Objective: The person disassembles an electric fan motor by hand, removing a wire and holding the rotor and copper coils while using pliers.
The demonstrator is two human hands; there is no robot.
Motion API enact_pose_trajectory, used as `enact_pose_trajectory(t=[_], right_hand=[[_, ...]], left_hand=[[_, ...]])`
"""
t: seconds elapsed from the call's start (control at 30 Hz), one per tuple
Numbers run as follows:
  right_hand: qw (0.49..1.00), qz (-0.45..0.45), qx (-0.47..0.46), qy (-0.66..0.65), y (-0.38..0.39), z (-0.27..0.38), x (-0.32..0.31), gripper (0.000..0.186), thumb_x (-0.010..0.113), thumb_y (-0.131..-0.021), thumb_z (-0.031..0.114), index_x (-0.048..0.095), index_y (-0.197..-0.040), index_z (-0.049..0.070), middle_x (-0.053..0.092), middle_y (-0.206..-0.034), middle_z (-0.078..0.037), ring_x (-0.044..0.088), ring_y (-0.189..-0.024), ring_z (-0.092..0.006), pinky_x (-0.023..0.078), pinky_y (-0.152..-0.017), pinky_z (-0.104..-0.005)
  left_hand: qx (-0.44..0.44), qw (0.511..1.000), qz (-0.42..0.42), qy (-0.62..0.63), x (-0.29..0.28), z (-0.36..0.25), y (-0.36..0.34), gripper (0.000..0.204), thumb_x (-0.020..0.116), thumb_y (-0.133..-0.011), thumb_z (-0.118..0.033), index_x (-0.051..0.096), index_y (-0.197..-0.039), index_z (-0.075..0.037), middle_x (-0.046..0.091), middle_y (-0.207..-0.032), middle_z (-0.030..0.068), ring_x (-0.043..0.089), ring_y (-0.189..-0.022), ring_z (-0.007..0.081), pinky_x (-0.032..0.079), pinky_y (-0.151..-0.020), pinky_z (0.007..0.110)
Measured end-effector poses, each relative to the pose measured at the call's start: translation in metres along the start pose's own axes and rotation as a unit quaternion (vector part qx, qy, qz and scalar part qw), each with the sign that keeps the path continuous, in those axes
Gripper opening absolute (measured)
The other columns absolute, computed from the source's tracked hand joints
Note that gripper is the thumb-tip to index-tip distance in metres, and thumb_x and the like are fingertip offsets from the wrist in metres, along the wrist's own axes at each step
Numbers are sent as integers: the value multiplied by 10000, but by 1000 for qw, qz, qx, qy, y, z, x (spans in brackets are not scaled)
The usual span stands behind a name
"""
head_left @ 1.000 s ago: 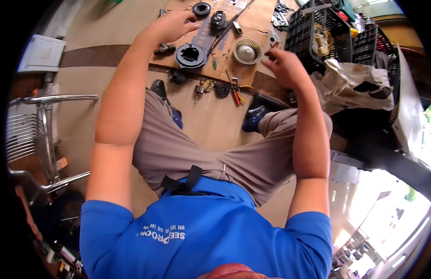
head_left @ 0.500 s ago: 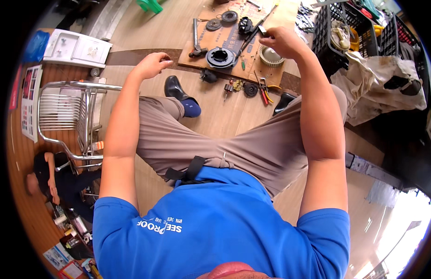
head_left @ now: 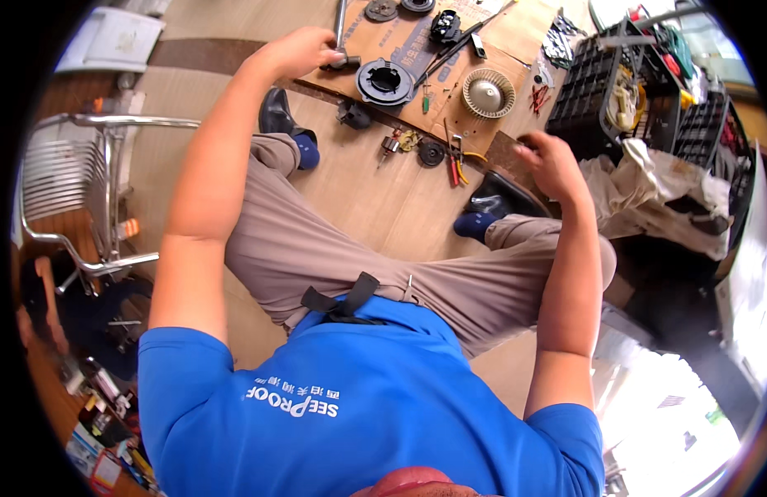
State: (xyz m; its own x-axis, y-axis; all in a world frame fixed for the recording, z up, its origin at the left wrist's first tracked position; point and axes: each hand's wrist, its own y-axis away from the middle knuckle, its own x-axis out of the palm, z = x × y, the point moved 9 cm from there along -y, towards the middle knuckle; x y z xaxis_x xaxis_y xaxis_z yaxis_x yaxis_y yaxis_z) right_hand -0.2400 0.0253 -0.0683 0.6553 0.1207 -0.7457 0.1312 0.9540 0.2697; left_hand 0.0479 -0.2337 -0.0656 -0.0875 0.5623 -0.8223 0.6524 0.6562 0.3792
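My left hand [head_left: 305,51] reaches forward to a hammer-like tool [head_left: 346,63], its bent fingers apart at the handle beside the dark head. No grip round the handle shows. My right hand [head_left: 552,166] hangs in the air above my right shoe, fingers loosely curled and apart, nothing visible in them. On the cardboard [head_left: 450,91] lie a dark round motor housing [head_left: 385,83], a pale finned blower wheel [head_left: 489,93], a small metal-and-black block [head_left: 479,46] and a green-handled screwdriver [head_left: 426,103].
In front of the cardboard, on the floor, are a black motor cover [head_left: 354,115], a small rotor [head_left: 390,144], a black disc [head_left: 431,152] and pliers [head_left: 456,161]. Black crates [head_left: 578,87] with cloth [head_left: 682,195] stand right. A metal chair [head_left: 110,186] and a person [head_left: 48,302] are left.
My left hand has moved forward to the hammer-like tool. My right hand has let go of the small block on the cardboard and drawn back toward me. The view has tilted.
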Motion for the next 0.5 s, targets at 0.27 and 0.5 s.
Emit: enact_pose_trajectory(t=[0.27, 0.5], right_hand=[[982, 141, 116, 46, 0, -32, 52, 311, 686, -844, 230, 648, -1030, -17, 660, -897, -239, 646, -859, -382, 503, -763, -408], [986, 106, 86, -93, -24, -4, 51, 306, 680, -855, 197, 633, -1063, -23, 672, -916, -229, 659, -869, -352, 507, -767, -384]], left_hand=[[-11, 1000, -15, -2, -1, 11, 7, 360, 597, -913, -288, 605, -1133, -2, 661, -941, 158, 621, -885, 298, 483, -792, 378], [-54, 998, 11, 13, 3, 28, 7, 369, 610, -912, -271, 586, -1151, 10, 676, -1021, 196, 649, -970, 313, 495, -853, 393]])
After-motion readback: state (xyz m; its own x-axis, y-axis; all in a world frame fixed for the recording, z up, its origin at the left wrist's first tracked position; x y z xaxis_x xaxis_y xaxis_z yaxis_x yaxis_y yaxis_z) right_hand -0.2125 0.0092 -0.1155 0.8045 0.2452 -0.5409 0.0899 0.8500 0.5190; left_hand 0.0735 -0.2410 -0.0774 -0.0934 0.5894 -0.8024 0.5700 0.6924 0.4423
